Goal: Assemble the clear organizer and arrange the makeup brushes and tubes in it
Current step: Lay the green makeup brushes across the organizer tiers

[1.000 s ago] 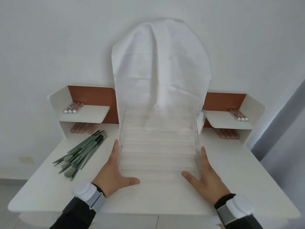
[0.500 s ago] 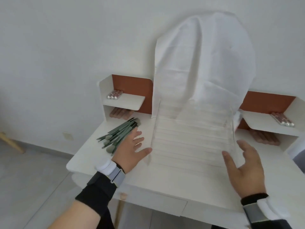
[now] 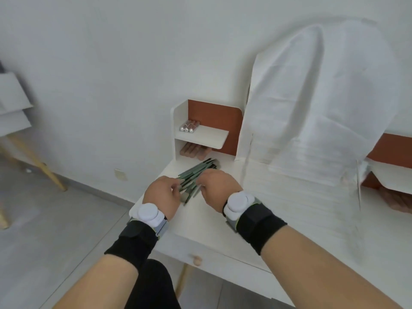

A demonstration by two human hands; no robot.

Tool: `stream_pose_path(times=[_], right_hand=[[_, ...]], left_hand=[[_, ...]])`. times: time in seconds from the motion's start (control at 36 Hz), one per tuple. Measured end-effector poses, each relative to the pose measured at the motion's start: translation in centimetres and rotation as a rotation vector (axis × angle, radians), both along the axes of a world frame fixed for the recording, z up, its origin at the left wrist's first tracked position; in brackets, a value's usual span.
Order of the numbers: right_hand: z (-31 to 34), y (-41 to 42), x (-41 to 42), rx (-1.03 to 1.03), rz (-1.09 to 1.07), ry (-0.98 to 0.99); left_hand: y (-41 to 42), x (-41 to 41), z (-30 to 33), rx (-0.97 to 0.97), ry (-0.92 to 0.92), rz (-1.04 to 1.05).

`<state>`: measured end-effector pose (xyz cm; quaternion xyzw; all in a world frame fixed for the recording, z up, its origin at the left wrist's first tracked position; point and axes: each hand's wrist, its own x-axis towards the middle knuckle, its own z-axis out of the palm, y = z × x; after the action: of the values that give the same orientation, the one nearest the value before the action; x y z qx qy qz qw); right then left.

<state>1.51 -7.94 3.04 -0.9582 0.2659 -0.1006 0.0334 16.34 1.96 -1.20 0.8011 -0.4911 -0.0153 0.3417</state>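
Observation:
A pile of green makeup brushes [image 3: 200, 169] lies at the left of the white vanity table [image 3: 214, 233]. My left hand [image 3: 161, 196] curls its fingers round the brush heads at the near end of the pile. From the right, my right hand [image 3: 217, 187] closes over the handles. The clear stepped organizer [image 3: 301, 197] stands to the right of both hands, in the middle of the table. Three silver-capped tubes [image 3: 189, 127] lie on the left shelf, and pinkish tubes [image 3: 191, 150] lie beneath it.
A white cloth [image 3: 323, 97] hangs over the mirror behind the organizer. More tubes [image 3: 399, 200] lie under the right shelf. A drawer knob [image 3: 197, 260] juts from the table front. A wooden leg [image 3: 38, 166] of other furniture stands at the left.
Both hands have left the sides of the organizer and moved left onto the brush pile, closing on it. The view has swung left with them.

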Motion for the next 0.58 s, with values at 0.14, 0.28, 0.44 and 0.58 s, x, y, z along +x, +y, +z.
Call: stream_pose_path(times=[0.14,0.28,0.44,0.58], right_hand=[[-0.3,-1.2,2.8,-0.119,0.141,0.239],[-1.0,-1.8,3.8,-0.165,0.228,0.331],[-1.2,-2.3,3.3,-0.175,0.268,0.285],[-1.4,-2.4,2.9,-0.212,0.282,0.164]], left_hand=[[-0.9,1.5,0.3,0.021,-0.065,0.002],[-2.2,2.7,0.5,0.035,-0.054,-0.003],[-2.8,3.5,0.0,0.039,-0.019,0.005],[-3.0,3.0,0.1,-0.007,-0.025,-0.002]])
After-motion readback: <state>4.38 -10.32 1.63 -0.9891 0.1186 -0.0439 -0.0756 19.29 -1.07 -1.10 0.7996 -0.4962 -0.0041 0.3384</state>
